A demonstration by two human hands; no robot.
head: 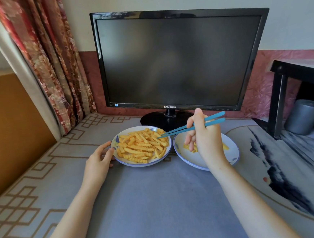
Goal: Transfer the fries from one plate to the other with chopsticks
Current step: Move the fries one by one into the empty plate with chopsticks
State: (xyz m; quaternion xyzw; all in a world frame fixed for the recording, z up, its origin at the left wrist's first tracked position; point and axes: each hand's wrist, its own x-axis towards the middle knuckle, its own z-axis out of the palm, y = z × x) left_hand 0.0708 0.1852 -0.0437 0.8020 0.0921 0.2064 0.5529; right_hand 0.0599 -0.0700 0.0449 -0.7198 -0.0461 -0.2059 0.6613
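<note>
Two bare forearms reach over a grey-clothed table [159, 203]. The left hand [97, 161], fingers relaxed, rests against the near-left rim of a full plate [143, 164] heaped with crinkle-cut fries [141, 144]. The right hand [204, 139] grips blue chopsticks [179, 131] above a second plate [231, 148] just to the right, which holds a few fries [225, 147]. The chopstick tips point left at the heap's right edge. Beyond stands a dark monitor [181, 60].

Table [159, 203], plate [137, 164], second plate [229, 147], monitor [181, 60], shelf [280, 105] perhaps
</note>
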